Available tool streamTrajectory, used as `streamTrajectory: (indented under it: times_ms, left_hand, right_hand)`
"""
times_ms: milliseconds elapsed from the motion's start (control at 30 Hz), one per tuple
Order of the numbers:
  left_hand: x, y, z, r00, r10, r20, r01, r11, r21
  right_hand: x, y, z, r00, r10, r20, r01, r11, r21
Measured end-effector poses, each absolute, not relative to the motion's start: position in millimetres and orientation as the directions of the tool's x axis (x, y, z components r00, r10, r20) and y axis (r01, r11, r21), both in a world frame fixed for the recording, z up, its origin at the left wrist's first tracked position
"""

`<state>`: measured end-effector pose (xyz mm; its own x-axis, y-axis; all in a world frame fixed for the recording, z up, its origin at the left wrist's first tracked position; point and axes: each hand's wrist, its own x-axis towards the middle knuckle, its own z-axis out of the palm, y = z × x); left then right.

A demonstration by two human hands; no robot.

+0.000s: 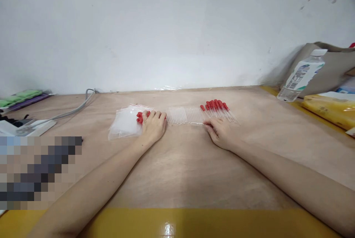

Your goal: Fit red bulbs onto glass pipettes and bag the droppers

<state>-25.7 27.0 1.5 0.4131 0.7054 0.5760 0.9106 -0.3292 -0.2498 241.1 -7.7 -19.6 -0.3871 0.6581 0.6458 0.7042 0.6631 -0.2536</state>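
Observation:
My left hand (pixel 154 125) rests with bent fingers over a small pile of red rubber bulbs (pixel 139 117), its fingertips closed among them. Under the pile lie clear zip bags (pixel 124 122). A row of clear thin dropper tubes (pixel 177 115) is laid out between my hands. My right hand (pixel 220 131) pinches one clear dropper tube (pixel 197 123), which points left, just in front of the row. Beyond that hand several droppers with red bulbs (pixel 215 105) lie side by side, bulbs toward the wall.
A water bottle (pixel 302 75) leans against a grey bag (pixel 327 71) at the right, near a yellow packet (pixel 330 110). A grey cable (pixel 74 109) and green-and-purple items (pixel 26 97) are at the left. Yellow tape (pixel 194 219) covers the table's front edge.

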Motion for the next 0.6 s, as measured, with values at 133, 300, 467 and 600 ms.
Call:
streamTrajectory:
  times_ms: [133,300,467,600]
  left_hand:
    - [-21,17,3,0.361,0.692,0.626,0.908,-0.413,-0.067]
    - [-10,-9,3,0.516,0.670,0.533,0.640,-0.715,0.280]
    - [-4,-19,6,0.679,0.631,0.374,0.514,-0.773,0.372]
    - [3,-14,4,0.614,0.695,0.374,0.556,-0.717,0.420]
  right_hand:
    - [240,-10,-16,-0.368,0.688,0.625,0.705,0.645,-0.295]
    - [240,-11,-14,-0.352,0.695,0.627,0.688,0.646,-0.330]
    - [241,-12,-14,-0.352,0.697,0.625,0.671,0.653,-0.351]
    - [239,-13,-13,-0.366,0.682,0.634,0.675,0.663,-0.324]
